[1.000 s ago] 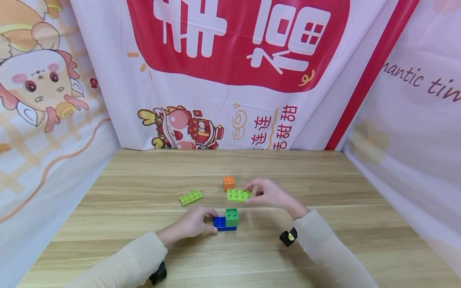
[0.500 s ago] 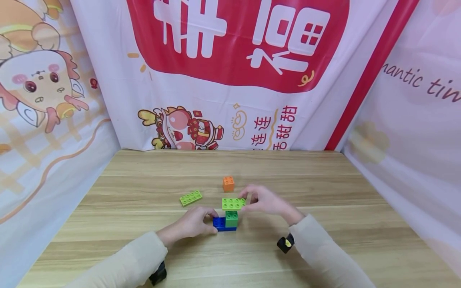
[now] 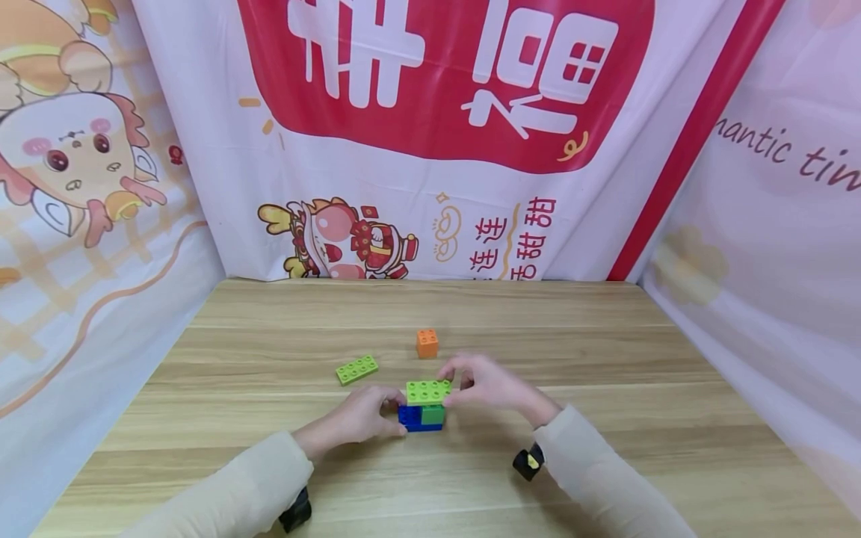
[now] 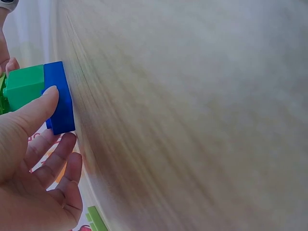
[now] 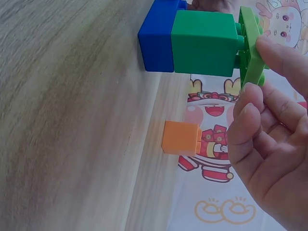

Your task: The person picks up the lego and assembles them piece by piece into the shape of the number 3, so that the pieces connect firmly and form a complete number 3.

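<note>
A blue building brick [image 3: 422, 427] lies on the table, with a green square brick [image 3: 433, 415] on its right half. My left hand [image 3: 363, 415] grips the blue brick's left end; in the left wrist view its thumb presses the brick's side. My right hand [image 3: 487, 386] pinches the right end of a flat lime-green eight-stud plate [image 3: 427, 392]. In the right wrist view the lime plate [image 5: 249, 48] sits right at the studs of the green brick [image 5: 204, 43], slightly tilted. From the head camera the plate overhangs left above the blue brick's bare studs.
A second lime-green plate [image 3: 357, 370] lies on the wooden table [image 3: 572, 336] behind the left hand. An orange square brick [image 3: 427, 343] stands behind the stack. Printed white cloth hangs at the back and both sides.
My right hand has brought the lime plate toward me and slightly left, from near the orange brick to over the green brick. The left hand stays on the blue brick.
</note>
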Available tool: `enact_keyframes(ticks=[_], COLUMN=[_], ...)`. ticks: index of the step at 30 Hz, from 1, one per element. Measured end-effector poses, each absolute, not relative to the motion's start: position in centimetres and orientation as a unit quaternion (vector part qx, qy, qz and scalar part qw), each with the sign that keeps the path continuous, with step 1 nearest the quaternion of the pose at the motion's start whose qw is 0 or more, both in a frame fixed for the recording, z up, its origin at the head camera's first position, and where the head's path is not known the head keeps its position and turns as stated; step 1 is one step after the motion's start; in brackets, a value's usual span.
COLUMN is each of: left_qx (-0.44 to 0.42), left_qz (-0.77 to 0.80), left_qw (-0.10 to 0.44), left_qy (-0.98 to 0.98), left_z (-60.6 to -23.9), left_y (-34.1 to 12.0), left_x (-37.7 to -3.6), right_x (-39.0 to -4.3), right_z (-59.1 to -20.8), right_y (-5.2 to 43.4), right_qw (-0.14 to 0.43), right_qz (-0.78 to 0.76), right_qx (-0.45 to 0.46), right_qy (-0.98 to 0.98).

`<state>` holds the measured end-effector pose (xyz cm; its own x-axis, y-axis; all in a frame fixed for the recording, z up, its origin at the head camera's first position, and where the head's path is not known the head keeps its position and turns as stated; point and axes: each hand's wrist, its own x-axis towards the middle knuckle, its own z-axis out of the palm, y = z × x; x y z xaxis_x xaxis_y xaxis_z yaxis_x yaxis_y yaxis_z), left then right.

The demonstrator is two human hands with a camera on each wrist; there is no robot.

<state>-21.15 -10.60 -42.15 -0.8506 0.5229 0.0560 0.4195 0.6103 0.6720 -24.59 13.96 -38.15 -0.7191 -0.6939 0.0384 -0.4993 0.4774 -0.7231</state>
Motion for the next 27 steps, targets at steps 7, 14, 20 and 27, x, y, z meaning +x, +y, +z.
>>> enact_keyframes(ticks=[7, 14, 20, 27], left_qx=[0.264, 0.264, 0.265, 0.264], left_qz=[0.353, 0.358, 0.371, 0.377], left_qw=[0.074, 0.077, 0.082, 0.086], left_qy=[0.895, 0.892, 0.886, 0.883], left_z=[-42.14, -42.13, -42.11, -42.04], left_y=[-10.64, -10.64, -10.68, -10.74], left_x=[-21.15, -21.11, -21.09, -21.08], right_x=[-24.44, -24.31, -24.16, -24.04], right_z=[-38.34, -38.41, -38.36, -38.30], right_y=[13.63, 13.31, 13.10, 12.93], right_qw=[0.131, 0.133, 0.128, 0.123], right_qz=[-0.361, -0.360, -0.359, -0.360], right_qx=[-0.352, -0.355, -0.361, -0.364], right_qy=[0.853, 0.852, 0.851, 0.850])
